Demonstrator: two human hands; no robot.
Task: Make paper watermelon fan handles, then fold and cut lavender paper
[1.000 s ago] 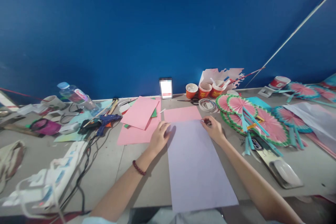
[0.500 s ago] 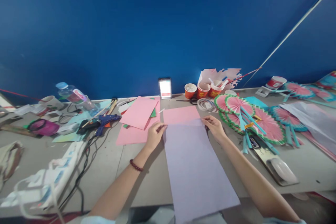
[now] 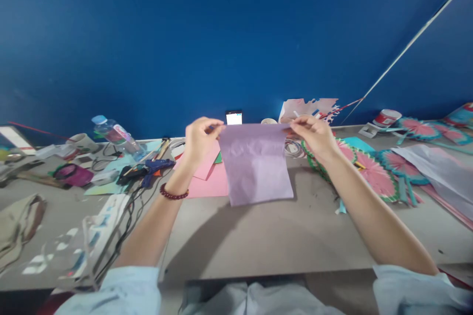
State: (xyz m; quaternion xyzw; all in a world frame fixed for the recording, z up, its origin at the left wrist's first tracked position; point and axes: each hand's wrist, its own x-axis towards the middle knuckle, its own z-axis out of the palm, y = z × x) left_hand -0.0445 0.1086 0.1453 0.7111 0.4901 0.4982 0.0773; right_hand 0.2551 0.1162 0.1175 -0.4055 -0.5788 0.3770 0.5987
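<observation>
A sheet of purple paper (image 3: pixel 258 167) hangs upright in front of me, raised by its top edge over the table. My left hand (image 3: pixel 203 140) pinches the top left corner, and a dark red bead bracelet is on that wrist. At the top right corner my right hand (image 3: pixel 314 135) grips the sheet between thumb and fingers. Behind the purple sheet, to the left, lie pink paper sheets (image 3: pixel 209 184), partly covered. The phone (image 3: pixel 234 118) at the wall shows only its upper part above the sheet's edge.
On the left are a blue glue gun (image 3: pixel 157 167), a plastic bottle (image 3: pixel 114 133), a magenta roll (image 3: pixel 76 175) and a white power strip (image 3: pixel 98 236) with cables. Pink folded-paper fans (image 3: pixel 377 172) lie on the right, near white sheets (image 3: pixel 439 167). A blue wall (image 3: pixel 236 34) closes the back.
Both hands have lifted the purple sheet from lying toward me to hanging upright, and have moved upward. The pink sheet beneath its far end and the cups are now hidden.
</observation>
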